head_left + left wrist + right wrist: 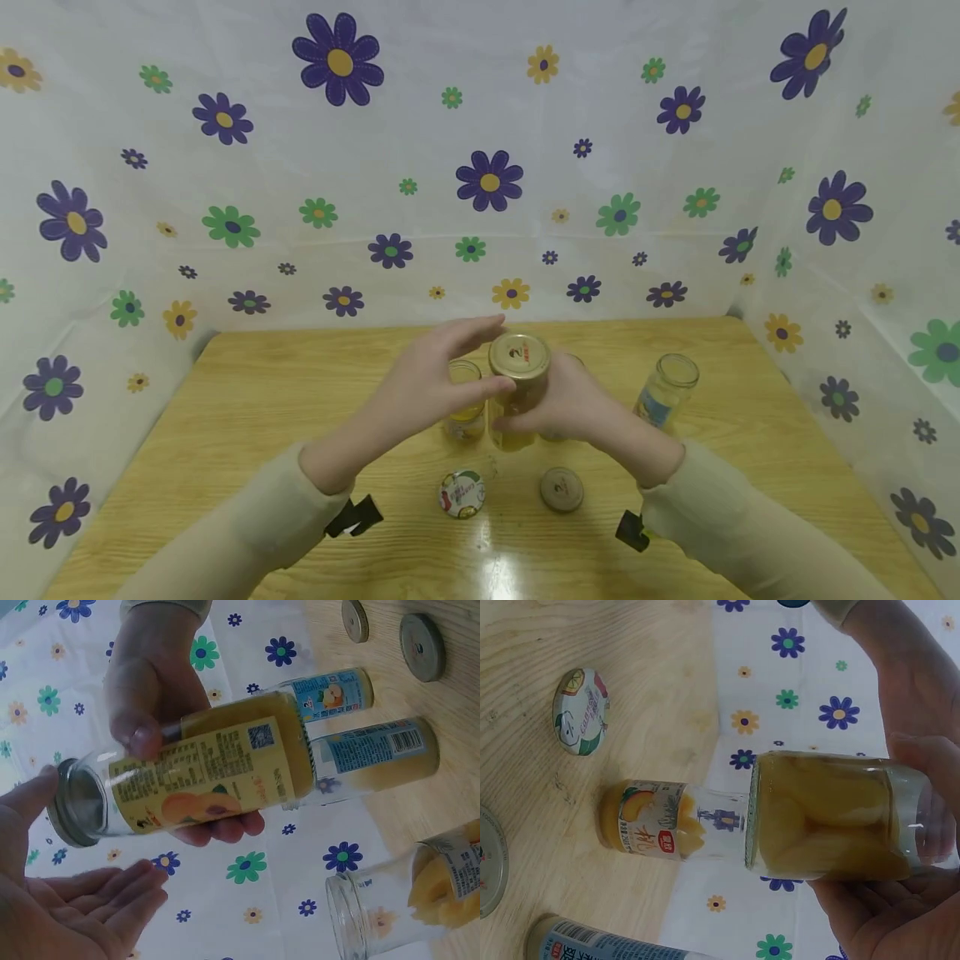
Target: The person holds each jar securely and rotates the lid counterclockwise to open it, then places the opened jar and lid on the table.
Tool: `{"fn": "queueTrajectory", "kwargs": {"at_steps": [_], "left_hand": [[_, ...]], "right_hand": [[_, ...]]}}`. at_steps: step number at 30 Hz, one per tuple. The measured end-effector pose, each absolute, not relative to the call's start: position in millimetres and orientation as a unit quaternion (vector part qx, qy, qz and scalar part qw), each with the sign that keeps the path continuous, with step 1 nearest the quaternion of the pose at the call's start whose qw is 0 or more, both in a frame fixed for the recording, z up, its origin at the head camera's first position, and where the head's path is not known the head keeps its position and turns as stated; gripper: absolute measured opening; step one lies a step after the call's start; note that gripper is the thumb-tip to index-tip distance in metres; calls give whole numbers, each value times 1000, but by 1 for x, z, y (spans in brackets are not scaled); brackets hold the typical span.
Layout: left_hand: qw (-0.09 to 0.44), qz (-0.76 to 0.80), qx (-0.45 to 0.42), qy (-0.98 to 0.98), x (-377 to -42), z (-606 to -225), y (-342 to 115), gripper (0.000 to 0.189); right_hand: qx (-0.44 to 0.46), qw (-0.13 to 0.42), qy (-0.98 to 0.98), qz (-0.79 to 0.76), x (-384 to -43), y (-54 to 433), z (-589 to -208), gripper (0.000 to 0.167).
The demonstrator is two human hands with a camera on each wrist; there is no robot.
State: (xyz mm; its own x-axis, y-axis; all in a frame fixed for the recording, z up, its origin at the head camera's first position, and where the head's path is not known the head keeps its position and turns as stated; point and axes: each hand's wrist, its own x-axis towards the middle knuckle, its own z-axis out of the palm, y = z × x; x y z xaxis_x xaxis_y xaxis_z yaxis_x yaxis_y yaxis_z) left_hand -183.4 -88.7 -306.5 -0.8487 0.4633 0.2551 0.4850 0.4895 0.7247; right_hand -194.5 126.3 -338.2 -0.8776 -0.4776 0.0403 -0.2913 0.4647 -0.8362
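Note:
My right hand (566, 396) grips a glass jar of fruit (217, 769) around its body, holding it up above the table. The jar has a yellow label with apricots and a gold lid (519, 355) on top. My left hand (423, 375) is spread beside the lid, its thumb at the lid's near edge and its fingers extended. In the left wrist view, that left hand (71, 900) has straight fingers apart from the glass. Yellow-brown fruit pieces show through the jar in the right wrist view.
An open jar of yellow fruit (652, 821) stands behind my left hand. Farther right is an open blue-labelled jar (660, 400), with another jar partly hidden behind my right hand. A patterned white lid (462, 494) and a gold-coloured loose lid (562, 490) lie in front.

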Motion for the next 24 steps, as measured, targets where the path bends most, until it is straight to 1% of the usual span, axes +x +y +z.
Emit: {"fn": "queueTrajectory", "kwargs": {"at_steps": [4,9,15,18,24], "left_hand": [[-18,-474,-301,-827,-194,-311,-91,74],[-54,-503,-361,-783,-206,-316,-92,73],[-118,-513,-420,-739,-214,-319,-92,74],[-135,-517,-433,-726,-216,-320,-90,71],[-150,-532,-425,-717,-216,-320,-89,62]], "right_hand": [[-229,121,847,-464,-193,126,-339,52],[-266,151,817,-488,-193,125,-340,54],[-281,161,807,-494,-193,123,-343,62],[-281,158,804,-499,-193,121,-343,69],[-288,153,800,-504,-193,119,-343,75]]}}
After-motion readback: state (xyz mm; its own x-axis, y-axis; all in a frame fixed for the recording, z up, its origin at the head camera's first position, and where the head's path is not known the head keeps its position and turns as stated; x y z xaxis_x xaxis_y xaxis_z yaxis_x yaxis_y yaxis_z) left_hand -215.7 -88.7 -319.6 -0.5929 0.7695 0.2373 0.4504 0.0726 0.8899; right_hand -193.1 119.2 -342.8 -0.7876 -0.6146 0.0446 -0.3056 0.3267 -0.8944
